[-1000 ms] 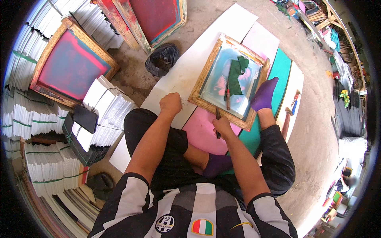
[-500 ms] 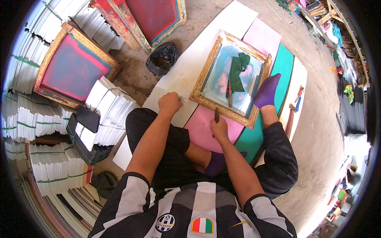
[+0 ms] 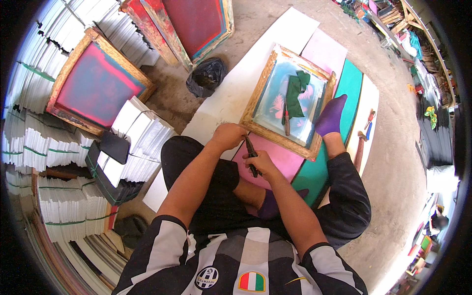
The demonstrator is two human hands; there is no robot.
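Dark pliers (image 3: 250,150) are gripped in my right hand (image 3: 262,165), their jaws pointing away from me. My left hand (image 3: 230,136) is closed in a pinch at the tip of the pliers; anything between its fingers is too small to make out. Both hands are just in front of the near left corner of a wooden screen frame (image 3: 278,139), which lies flat. On its blue mesh with pink leaf shapes lie a folded dark green cloth (image 3: 295,101) and a slim tool with a reddish-brown handle (image 3: 287,124).
Under the frame lie white, pink (image 3: 268,156) and green sheets (image 3: 350,81). A hammer (image 3: 360,148) and small handled tools (image 3: 369,124) rest at right. A black plastic bag (image 3: 206,77), painted screens (image 3: 101,81) and stacked white sheets (image 3: 142,130) stand at left. My purple-socked foot (image 3: 332,115) touches the frame.
My left hand has moved right, off a patch of small dark bits on the white sheet, to the pliers' tip. My right hand has drawn back slightly left and nearer, tilting the pliers.
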